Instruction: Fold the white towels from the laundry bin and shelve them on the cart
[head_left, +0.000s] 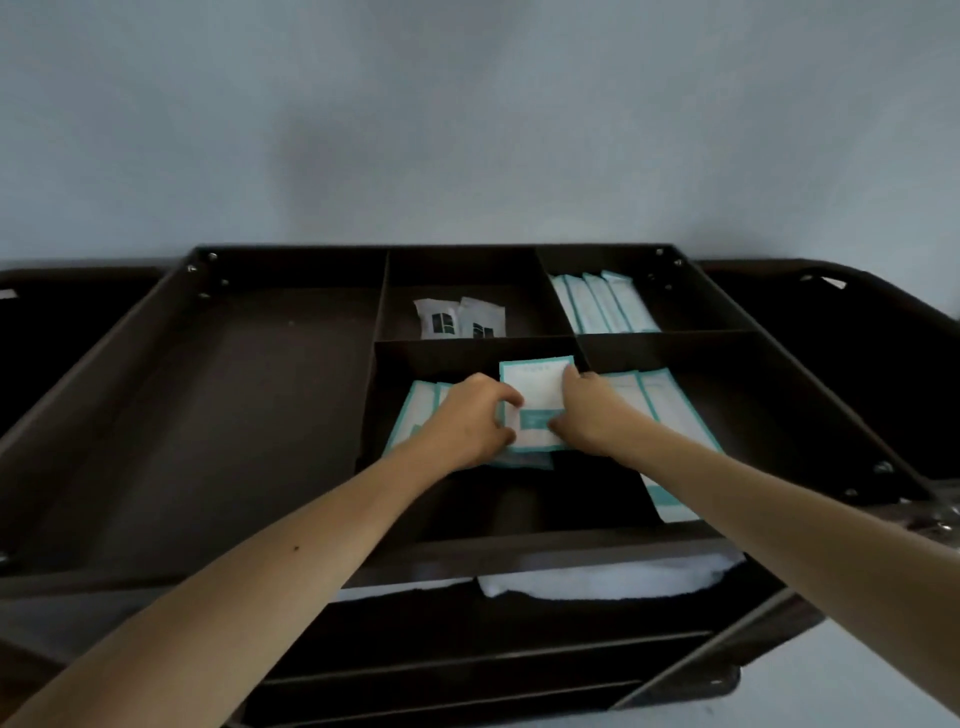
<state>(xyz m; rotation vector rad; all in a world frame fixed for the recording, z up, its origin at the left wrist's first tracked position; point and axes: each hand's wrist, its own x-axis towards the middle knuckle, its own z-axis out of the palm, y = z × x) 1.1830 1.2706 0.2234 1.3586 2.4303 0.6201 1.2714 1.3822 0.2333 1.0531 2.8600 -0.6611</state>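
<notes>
Both of my hands reach into the near middle compartment of the dark cart's top tray (291, 415). My left hand (467, 423) and my right hand (584, 415) pinch the two sides of a white packet with teal edges (537, 389), held upright above other such packets lying flat. A folded white towel (613, 577) lies on the shelf just under the tray, at the right. The laundry bin is not in view.
More teal-edged packets (605, 304) stand in the far right compartment, and another lies at the near right (670, 405). Two white sachets (460, 318) sit in the far middle compartment. Dark bags (857, 364) hang at both ends of the cart. A plain wall stands behind.
</notes>
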